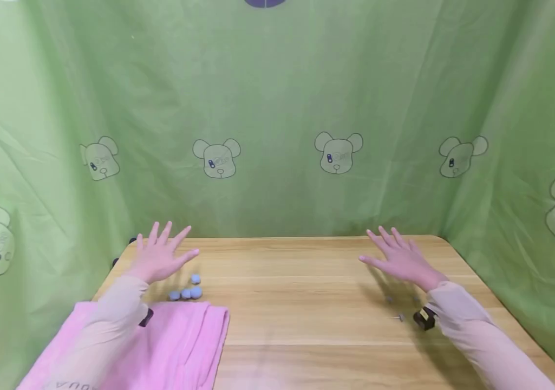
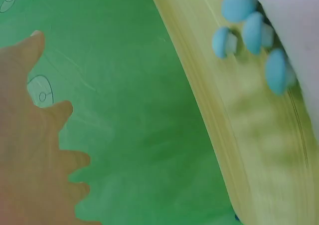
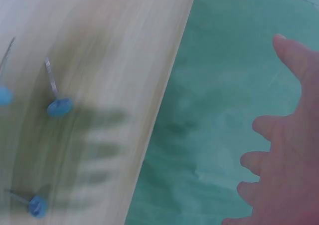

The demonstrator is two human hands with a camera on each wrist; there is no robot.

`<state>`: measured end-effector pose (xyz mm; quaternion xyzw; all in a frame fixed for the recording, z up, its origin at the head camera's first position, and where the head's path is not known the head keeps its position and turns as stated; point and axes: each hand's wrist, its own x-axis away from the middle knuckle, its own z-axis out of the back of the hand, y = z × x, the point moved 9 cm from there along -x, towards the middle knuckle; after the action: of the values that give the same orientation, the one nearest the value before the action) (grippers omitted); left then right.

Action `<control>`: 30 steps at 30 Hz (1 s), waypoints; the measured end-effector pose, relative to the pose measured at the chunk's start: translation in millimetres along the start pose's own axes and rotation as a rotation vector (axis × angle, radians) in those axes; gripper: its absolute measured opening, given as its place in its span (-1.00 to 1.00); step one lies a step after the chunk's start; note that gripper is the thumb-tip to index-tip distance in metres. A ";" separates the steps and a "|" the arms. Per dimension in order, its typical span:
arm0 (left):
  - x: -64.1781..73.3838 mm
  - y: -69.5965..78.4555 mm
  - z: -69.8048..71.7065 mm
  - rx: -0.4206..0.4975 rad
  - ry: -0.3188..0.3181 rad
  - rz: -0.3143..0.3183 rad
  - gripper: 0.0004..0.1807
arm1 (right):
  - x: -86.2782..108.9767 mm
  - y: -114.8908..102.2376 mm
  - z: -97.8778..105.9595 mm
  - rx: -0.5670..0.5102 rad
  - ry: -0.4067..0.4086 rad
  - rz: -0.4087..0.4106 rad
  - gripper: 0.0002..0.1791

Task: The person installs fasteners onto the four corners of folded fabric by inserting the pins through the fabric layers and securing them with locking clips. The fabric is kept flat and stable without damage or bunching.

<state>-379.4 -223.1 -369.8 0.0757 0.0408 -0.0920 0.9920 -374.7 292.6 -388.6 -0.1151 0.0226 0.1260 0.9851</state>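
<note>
Above the desk, the head view records the left hand and right hand spread, both grips apart. Four blue knobs lie on the desk near the left hand, just beyond a folded pink towel. Left wrist view: three knobs show pale stems. Right wrist view: three blue-headed pins lie on the desk, apart from the hand.

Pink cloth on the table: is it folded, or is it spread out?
Folded: in the head view, the pink cloth shows layered, rounded edges at right.
</note>
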 end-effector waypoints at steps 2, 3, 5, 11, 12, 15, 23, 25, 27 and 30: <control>5.0 -5.1 3.6 -0.017 -0.007 -0.013 -0.13 | -1.0 -7.3 2.1 0.005 0.010 0.015 -0.07; 7.2 -7.4 5.6 -0.022 -0.004 -0.023 -0.14 | -1.8 -10.9 2.5 0.008 0.012 0.021 -0.07; 11.1 -12.7 9.1 -0.032 0.013 -0.050 -0.15 | -3.5 -19.2 3.5 0.014 0.007 0.031 -0.07; 28.0 -31.7 20.0 -0.060 0.107 -0.134 -0.28 | -12.7 -55.3 -4.9 0.004 -0.049 0.075 -0.05; 32.1 -35.7 22.3 -0.067 0.121 -0.149 -0.33 | -15.6 -63.4 -7.1 -0.002 -0.057 0.083 -0.04; 46.3 -49.4 26.7 -0.068 0.123 -0.183 -0.46 | -23.1 -91.6 -13.8 -0.038 -0.083 0.115 -0.06; 79.8 -94.6 25.4 -0.050 0.061 -0.166 -0.66 | -33.3 -181.2 -37.6 -0.124 -0.153 0.230 -0.34; 85.2 -103.6 22.9 -0.043 0.042 -0.153 -0.67 | -35.2 -202.2 -44.8 -0.133 -0.165 0.258 -0.39; 89.9 -111.9 19.5 -0.026 0.020 -0.136 -0.67 | -36.8 -221.9 -53.7 -0.129 -0.177 0.285 -0.40; 95.5 -124.5 12.4 0.005 -0.020 -0.101 -0.66 | -39.3 -250.2 -69.8 -0.113 -0.189 0.344 -0.43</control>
<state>-308.5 -362.9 -384.4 0.0749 0.0344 -0.1428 0.9863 -350.4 31.2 -398.3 -0.1525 -0.0578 0.3036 0.9387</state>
